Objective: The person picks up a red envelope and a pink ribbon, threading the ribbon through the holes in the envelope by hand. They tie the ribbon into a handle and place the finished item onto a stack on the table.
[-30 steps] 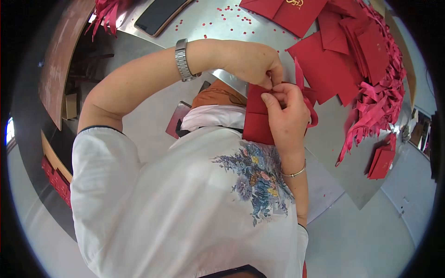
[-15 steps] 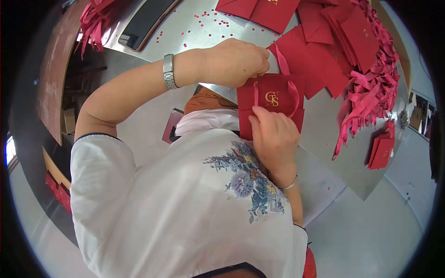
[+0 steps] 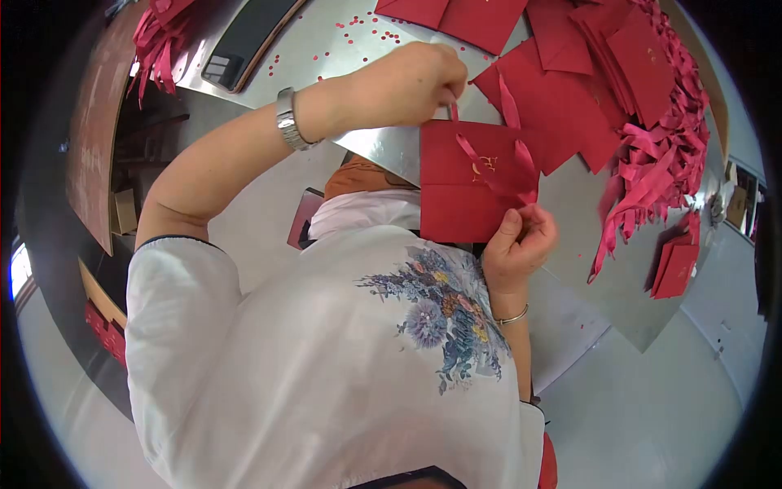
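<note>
A small red paper gift bag (image 3: 460,213) with gold lettering lies at the table's near edge, close to my body. My left hand (image 3: 419,81), wearing a watch, is just beyond the bag's top edge. Its fingers are closed in a pinch on a ribbon handle (image 3: 454,112). My right hand (image 3: 521,244) is at the bag's lower right corner, thumb and fingers pinching the end of another pink ribbon (image 3: 497,175) that crosses the front over the lettering. Another ribbon strip (image 3: 508,102) stands up behind the bag.
More flat red bags (image 3: 554,106) overlap on the metal table (image 3: 570,212). A long heap of pink ribbons (image 3: 652,175) runs along the right. A phone (image 3: 248,45) and scattered red paper dots (image 3: 366,37) are at the far left. Finished-looking small bags (image 3: 674,265) sit at the right edge.
My right hand has moved from the bag's front to its lower right corner, drawing a ribbon across the lettering. My left hand has lifted slightly away from the bag's top edge.
</note>
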The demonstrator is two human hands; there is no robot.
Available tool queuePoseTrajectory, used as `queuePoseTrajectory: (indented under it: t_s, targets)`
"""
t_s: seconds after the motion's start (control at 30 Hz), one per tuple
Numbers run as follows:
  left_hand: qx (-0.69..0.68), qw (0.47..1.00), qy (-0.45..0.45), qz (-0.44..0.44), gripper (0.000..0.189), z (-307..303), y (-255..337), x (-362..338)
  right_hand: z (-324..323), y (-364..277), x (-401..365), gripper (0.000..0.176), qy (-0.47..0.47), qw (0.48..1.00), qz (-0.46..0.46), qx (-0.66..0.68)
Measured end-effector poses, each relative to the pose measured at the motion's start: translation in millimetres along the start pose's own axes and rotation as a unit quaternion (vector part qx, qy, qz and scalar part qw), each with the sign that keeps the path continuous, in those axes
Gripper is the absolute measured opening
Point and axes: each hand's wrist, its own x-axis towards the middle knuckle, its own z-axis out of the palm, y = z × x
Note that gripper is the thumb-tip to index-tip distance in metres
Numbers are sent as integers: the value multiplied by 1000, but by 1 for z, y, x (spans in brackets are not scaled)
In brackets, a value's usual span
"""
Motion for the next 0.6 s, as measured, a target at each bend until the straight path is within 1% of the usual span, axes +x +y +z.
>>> queuePoseTrajectory:
  t_s: [0.03,0.07,0.1,0.13,0.17,0.2,0.23,0.3,0.33,0.37,0.4,0.43,0.5,0.53,0.57,0.6]
  targets:
    - [-1,1000,-2,3,7,0,-2,1,-3,-1,0,29,-8,1000,7,-5]
    - [58,996,60,-16,9,1,-4,2,-6,-1,1,33,-17,1000,14,-11]
    - [117,985,122,-35,11,0,-3,3,-7,-4,2,33,-15,1000,16,-13]
    - [131,978,149,-70,10,-6,-3,6,-6,-8,3,37,-27,999,31,-12]
    - [131,971,166,-110,6,-11,-1,10,-6,-12,5,41,-40,998,45,-10]
    - [131,963,183,-151,8,-17,8,15,-6,-13,10,43,-42,998,-17,-52]
    - [138,960,172,-171,8,-22,13,16,-6,-14,12,43,-40,998,-15,-52]
    - [125,949,223,-185,7,-33,16,20,-4,-15,13,38,-64,996,-5,-66]
    - [114,942,258,-180,6,-32,17,21,-4,-17,13,38,-61,996,-2,-65]
    - [158,939,256,-165,10,-27,16,16,-4,-17,14,36,-64,996,-10,-67]
    - [201,934,255,-148,19,-19,16,12,-3,-17,16,33,-66,995,-18,-70]
    - [153,943,294,-5,28,-11,16,13,-3,-17,17,33,-64,995,-17,-71]
    - [104,988,112,36,23,-1,27,18,-3,-18,17,31,-72,992,-43,-95]
    - [118,990,72,42,25,10,23,26,-3,-18,17,31,-72,992,-44,-93]
    - [119,989,72,41,25,14,19,33,-3,-18,17,30,-74,992,-47,-94]
    - [152,986,31,54,24,16,16,41,-3,-18,18,29,-74,991,-48,-96]
